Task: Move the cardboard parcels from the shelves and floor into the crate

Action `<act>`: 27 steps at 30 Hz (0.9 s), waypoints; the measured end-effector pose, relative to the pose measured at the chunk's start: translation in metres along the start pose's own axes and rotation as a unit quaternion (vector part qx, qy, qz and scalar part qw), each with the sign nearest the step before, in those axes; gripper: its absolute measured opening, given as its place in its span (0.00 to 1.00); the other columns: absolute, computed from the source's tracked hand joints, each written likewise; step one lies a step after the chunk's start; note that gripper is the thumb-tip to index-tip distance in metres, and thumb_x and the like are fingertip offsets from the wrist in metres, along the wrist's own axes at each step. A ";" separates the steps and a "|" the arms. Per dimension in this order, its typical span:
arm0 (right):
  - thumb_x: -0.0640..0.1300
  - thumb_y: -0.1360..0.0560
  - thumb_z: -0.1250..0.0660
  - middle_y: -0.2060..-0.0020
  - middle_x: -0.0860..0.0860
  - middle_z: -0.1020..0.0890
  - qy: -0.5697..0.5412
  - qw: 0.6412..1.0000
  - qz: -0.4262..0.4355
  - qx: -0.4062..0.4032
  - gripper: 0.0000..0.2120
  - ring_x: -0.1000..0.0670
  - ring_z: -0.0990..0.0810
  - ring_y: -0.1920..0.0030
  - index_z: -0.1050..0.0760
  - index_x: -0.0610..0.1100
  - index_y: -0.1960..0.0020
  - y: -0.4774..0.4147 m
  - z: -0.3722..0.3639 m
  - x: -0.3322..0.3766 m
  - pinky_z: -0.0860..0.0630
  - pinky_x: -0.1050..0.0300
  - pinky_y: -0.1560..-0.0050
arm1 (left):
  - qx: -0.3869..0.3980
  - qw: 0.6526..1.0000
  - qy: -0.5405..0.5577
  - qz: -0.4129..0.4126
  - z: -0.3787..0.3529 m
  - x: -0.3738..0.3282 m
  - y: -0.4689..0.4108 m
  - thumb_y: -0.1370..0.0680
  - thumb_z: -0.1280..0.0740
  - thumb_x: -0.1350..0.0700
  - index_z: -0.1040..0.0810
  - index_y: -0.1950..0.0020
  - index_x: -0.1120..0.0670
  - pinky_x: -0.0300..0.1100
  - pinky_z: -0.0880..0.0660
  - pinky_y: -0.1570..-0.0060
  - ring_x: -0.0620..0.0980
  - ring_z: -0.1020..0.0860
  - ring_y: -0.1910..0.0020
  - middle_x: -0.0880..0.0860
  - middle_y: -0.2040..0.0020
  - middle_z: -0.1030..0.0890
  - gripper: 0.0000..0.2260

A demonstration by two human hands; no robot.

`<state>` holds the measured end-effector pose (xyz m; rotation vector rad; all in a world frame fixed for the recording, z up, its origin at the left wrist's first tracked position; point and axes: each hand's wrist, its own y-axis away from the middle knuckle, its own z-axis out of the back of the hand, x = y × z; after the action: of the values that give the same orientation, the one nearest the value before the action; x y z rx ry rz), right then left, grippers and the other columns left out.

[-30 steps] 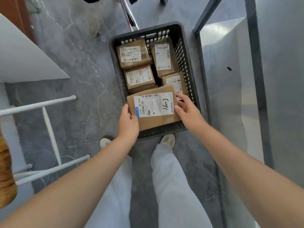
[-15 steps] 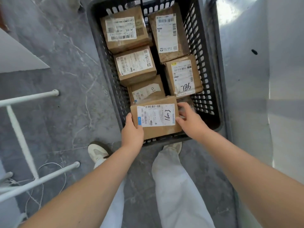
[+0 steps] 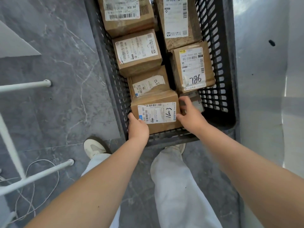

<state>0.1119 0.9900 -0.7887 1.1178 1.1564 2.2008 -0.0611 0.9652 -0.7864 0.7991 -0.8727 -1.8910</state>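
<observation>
A dark slotted plastic crate [image 3: 218, 102] stands on the floor in front of my feet, with several labelled cardboard parcels inside. At its near end sits a parcel marked "1603" [image 3: 156, 112], inside the crate against the near wall. My left hand [image 3: 137, 127] grips its left near corner. My right hand [image 3: 189, 113] holds its right edge, fingers curled over the side. Behind it lie a parcel with a torn label [image 3: 149, 84], one marked "786" [image 3: 192, 66] and further parcels. A small dark parcel [image 3: 195, 101] shows partly behind my right hand.
A grey metal cabinet side [image 3: 263, 79] runs close along the crate's right. White metal rack bars [image 3: 32, 175] and a thin white cable [image 3: 49, 183] lie on the grey marble floor at left. My white-trousered legs and shoes stand right at the crate's near wall.
My head has come lower and closer to the crate. Both hands have lowered the "1603" parcel from above the near rim down into the crate's near end.
</observation>
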 end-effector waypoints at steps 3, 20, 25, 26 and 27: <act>0.43 0.18 0.39 0.33 0.46 0.25 0.008 1.000 -0.016 0.006 0.22 0.48 0.27 0.34 0.38 0.51 0.26 0.000 0.003 0.004 0.31 0.59 0.46 | 0.020 0.999 -0.032 0.007 0.008 -0.004 -0.003 0.15 0.50 0.56 0.37 0.29 0.60 0.48 0.32 0.48 0.61 0.27 0.36 0.61 0.33 0.27 0.16; 0.46 0.19 0.41 0.33 0.48 0.24 0.028 0.993 -0.094 0.060 0.21 0.46 0.26 0.36 0.35 0.45 0.26 0.007 -0.008 0.019 0.29 0.55 0.41 | 0.035 0.986 -0.145 0.071 0.005 -0.009 0.018 0.18 0.43 0.57 0.29 0.34 0.63 0.44 0.32 0.56 0.60 0.23 0.41 0.60 0.36 0.23 0.15; 0.41 0.19 0.43 0.33 0.42 0.27 0.041 0.990 -0.136 0.018 0.23 0.43 0.27 0.35 0.41 0.40 0.25 0.020 -0.002 0.033 0.32 0.57 0.47 | 0.039 0.986 -0.145 0.076 0.010 -0.022 0.035 0.19 0.41 0.57 0.28 0.34 0.61 0.42 0.31 0.61 0.57 0.23 0.46 0.58 0.38 0.22 0.15; 0.40 0.19 0.43 0.32 0.41 0.29 0.041 0.990 -0.133 -0.002 0.24 0.42 0.27 0.35 0.43 0.40 0.24 0.024 -0.001 0.038 0.31 0.56 0.46 | 0.038 0.986 -0.148 0.073 0.011 -0.028 0.041 0.20 0.40 0.56 0.28 0.33 0.60 0.43 0.29 0.60 0.57 0.23 0.46 0.58 0.37 0.23 0.16; 0.40 0.19 0.42 0.30 0.41 0.31 0.042 0.991 -0.127 -0.023 0.25 0.42 0.28 0.34 0.44 0.40 0.24 0.030 0.000 0.045 0.29 0.53 0.43 | 0.033 0.986 -0.150 0.069 0.012 -0.034 0.049 0.20 0.40 0.55 0.30 0.32 0.60 0.45 0.27 0.57 0.57 0.23 0.44 0.58 0.36 0.23 0.18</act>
<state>0.0851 1.0028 -0.7436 0.8173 1.2035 2.0814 -0.0347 0.9806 -0.7338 0.4842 -1.1502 -1.8952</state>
